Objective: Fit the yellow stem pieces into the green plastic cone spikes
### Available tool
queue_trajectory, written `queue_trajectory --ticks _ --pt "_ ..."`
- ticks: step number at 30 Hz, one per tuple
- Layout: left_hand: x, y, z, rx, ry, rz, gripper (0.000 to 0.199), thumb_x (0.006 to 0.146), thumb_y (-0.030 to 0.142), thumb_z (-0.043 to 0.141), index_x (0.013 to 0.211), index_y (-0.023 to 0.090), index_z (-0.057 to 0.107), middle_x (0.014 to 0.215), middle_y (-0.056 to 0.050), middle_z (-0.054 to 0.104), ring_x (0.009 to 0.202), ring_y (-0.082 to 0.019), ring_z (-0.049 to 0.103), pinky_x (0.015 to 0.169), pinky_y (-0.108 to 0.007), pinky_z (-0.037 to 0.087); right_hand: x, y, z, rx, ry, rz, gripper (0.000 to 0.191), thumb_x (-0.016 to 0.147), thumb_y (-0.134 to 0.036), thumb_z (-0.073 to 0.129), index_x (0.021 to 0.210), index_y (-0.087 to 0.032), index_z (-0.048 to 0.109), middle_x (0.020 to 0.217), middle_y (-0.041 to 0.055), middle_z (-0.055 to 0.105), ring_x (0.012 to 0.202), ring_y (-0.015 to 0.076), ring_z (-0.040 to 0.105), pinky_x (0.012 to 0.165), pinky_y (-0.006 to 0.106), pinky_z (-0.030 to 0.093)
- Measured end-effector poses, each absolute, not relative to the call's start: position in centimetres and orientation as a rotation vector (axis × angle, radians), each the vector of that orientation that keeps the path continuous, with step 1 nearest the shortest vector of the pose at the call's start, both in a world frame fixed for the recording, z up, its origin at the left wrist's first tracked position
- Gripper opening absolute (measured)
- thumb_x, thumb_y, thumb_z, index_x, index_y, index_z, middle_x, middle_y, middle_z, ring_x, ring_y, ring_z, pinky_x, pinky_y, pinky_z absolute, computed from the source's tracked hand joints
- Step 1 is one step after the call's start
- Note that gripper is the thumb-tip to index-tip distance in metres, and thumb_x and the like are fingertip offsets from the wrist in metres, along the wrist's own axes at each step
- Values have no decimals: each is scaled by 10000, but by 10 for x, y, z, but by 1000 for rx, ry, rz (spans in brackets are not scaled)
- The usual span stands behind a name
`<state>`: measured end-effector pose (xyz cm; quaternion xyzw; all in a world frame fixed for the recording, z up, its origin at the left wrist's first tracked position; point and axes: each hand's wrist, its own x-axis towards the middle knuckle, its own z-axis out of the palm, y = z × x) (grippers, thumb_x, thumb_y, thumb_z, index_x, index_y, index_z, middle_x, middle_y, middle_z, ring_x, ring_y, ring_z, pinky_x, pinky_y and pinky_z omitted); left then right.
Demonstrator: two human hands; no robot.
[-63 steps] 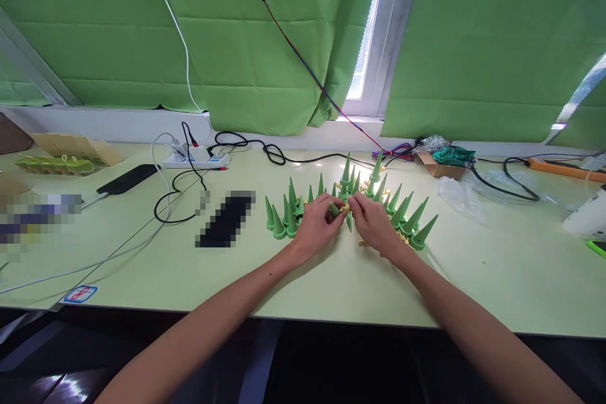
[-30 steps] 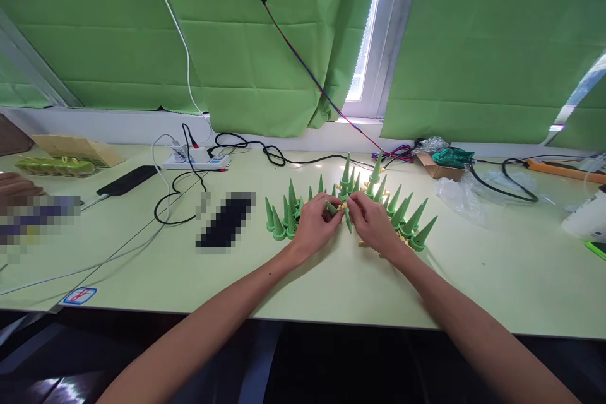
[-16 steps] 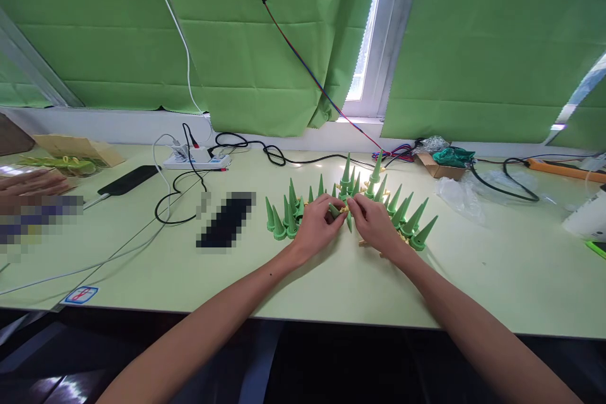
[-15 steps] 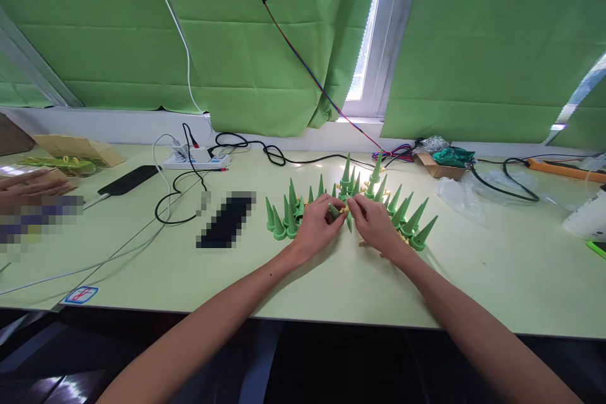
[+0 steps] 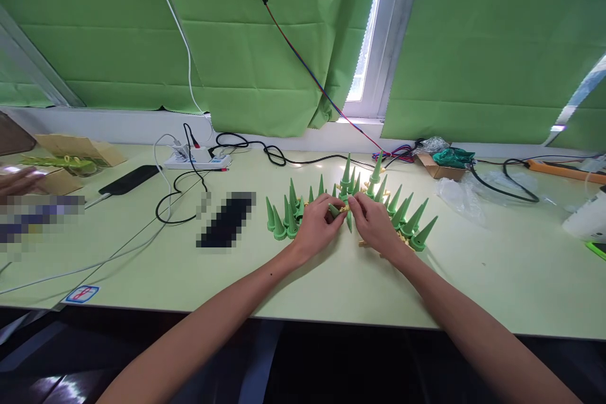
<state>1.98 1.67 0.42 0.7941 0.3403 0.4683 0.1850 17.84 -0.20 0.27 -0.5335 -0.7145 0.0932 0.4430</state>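
Note:
My left hand [image 5: 318, 223] is closed on a small green cone [image 5: 334, 209], which lies tilted between thumb and fingers. The fingertips of my right hand [image 5: 375, 219] pinch a small yellow piece [image 5: 345, 209] at the cone's end, close to my left fingertips. Several green cones stand upright around both hands: one group [image 5: 279, 226] is left of my left hand, another [image 5: 411, 225] right of my right hand, and more [image 5: 346, 175] behind them. Small yellow pieces lie among the right-hand cones, partly hidden by my right hand.
A pixelated dark object [image 5: 227, 219] lies on the table [image 5: 293, 290], left of the cones. Cables and a power strip [image 5: 196, 162] run along the back. At right are a small carton [image 5: 440, 167] and plastic bags [image 5: 459, 199]. Another person's hand [image 5: 19, 180] is at far left.
The other person's hand at far left has moved left, uncovering more of a carton. My two hands and the held pieces look almost unchanged.

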Motion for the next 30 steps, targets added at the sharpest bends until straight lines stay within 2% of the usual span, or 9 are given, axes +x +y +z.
queue_trajectory --ticks 4,7,20,30 --pt "20 16 5 2206 960 1331 48 847 174 613 878 186 648 869 -16 636 570 -78 536 530 -229 466 177 -4 5 -1263 -1790 306 247 1001 -364 355 822 -227 455 675 -17 534 553 139 453 570 261 337" --pt "20 16 5 2202 963 1334 45 842 167 616 870 183 647 864 -16 632 562 -75 531 527 -227 464 177 -4 5 -1249 -1809 310 241 1001 -351 352 823 -226 455 682 -15 539 551 138 453 575 261 345" --pt "20 17 2 2223 921 1300 43 857 209 624 887 180 632 859 -10 612 535 -62 511 513 -218 456 179 0 2 -1278 -1810 263 305 993 -360 356 715 -237 322 595 -37 397 530 143 344 543 268 278" --pt "20 16 1 2223 901 1271 46 852 201 628 886 172 636 857 -10 617 533 -59 506 506 -219 451 180 0 2 -1323 -1813 196 378 993 -356 370 647 -224 292 546 -40 356 504 129 301 523 278 232"
